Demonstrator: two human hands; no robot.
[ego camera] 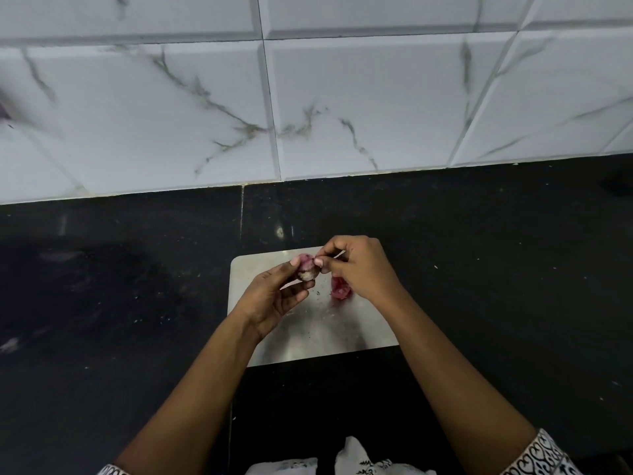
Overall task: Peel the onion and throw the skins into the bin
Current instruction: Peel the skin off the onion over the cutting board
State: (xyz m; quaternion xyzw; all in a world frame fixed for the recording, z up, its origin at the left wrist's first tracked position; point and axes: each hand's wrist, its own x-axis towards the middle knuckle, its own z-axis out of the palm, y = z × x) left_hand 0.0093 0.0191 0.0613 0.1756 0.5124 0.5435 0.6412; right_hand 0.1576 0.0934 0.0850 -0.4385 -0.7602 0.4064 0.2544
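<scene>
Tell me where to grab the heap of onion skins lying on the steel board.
Pinch the onion skins at their crumpled top, from above and the right: the heap sits loose on the steel board, partly under the right hand.

Both bare forearms reach forward from the lower edge of the view and converge at the wrists. The left hand, palm turned inward, curls its thumb and fingers round a small onion. The right hand, knuckles up, pinches the onion's upper side between thumb and forefinger, its other fingers curled.
</scene>
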